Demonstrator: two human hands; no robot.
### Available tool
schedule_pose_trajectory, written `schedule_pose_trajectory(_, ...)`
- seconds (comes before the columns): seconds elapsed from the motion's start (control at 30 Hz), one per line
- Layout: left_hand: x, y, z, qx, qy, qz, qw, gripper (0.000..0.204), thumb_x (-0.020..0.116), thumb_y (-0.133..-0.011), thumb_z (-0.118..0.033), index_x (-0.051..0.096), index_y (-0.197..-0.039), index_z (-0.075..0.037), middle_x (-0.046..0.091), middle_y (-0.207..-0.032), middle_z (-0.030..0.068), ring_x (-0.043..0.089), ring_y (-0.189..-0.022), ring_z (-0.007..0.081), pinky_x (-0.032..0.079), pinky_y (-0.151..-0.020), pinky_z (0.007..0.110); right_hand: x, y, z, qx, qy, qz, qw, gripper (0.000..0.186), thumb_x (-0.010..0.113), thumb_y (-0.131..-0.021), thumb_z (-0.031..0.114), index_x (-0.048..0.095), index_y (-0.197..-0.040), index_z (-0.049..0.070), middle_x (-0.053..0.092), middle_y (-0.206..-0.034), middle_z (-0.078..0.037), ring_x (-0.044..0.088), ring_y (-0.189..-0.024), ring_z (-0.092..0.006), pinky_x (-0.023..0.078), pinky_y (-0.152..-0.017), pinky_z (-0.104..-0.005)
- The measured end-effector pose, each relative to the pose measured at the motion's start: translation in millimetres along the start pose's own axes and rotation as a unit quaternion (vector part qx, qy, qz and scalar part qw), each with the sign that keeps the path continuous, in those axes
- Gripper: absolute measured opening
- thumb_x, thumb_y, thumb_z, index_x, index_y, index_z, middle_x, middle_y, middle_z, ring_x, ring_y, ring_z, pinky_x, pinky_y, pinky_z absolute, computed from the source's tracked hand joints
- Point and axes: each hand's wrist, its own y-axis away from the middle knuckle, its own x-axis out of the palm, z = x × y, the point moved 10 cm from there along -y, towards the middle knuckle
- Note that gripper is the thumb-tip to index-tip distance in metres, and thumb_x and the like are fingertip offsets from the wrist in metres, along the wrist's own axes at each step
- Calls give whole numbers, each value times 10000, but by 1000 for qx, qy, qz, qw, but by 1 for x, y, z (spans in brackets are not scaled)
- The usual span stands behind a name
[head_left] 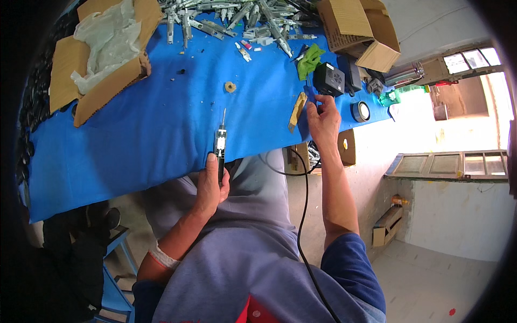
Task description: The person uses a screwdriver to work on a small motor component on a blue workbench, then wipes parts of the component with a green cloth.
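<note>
Upright in my left hand (211, 185) is a slim black pen-shaped device (220, 141), with a pale section in its middle and a thin metal tip pointing away from me. My fingers wrap its lower end, just over the table's near edge. Farther right, my right hand (325, 119) pinches a small blue-handled tool (309, 92); its working end is hard to make out. Just left of that hand lies a yellowish worn strip-shaped piece (297, 111). A green cloth (309, 62) and a black box with a fan grille (329, 79) sit beyond it.
On the blue-covered table (134, 140), a heap of grey pen-like parts (253, 19) lies at the back. Open cardboard boxes stand left (64, 70) and back right (350, 27). A round tin (360, 111) sits by the right edge. A black cable (302, 215) crosses my lap.
</note>
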Motion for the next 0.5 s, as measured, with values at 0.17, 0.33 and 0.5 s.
schedule_pose_trajectory(0.17,2,0,-2,6,-5,8,1000,638,320,-835,-693,392,-622,-95,327,-410,-8,305,-306,97,213,-299,248,0,12,-17,69,-121,53,989,262,546,-854,176,497,-1033,-10,576,-648,-59,489,-547,-90,381,-501,-240)
schedule_pose_trajectory(0.33,1,1,0,-10,-7,12,1000,639,321,-832,-698,391,-612,-102,327,-418,-11,308,-317,90,212,-305,240,3,37,-21,147,-174,128,965,218,519,-863,138,463,-1022,0,583,-659,-81,524,-567,-116,401,-521,-245)
schedule_pose_trajectory(0.5,3,3,-3,-17,-9,7,1000,639,321,-831,-699,388,-605,-105,324,-422,-14,309,-326,85,210,-311,233,-3,53,-15,218,-286,140,922,214,469,-890,132,491,-1068,14,569,-668,-61,375,-452,-40,275,-404,-174)
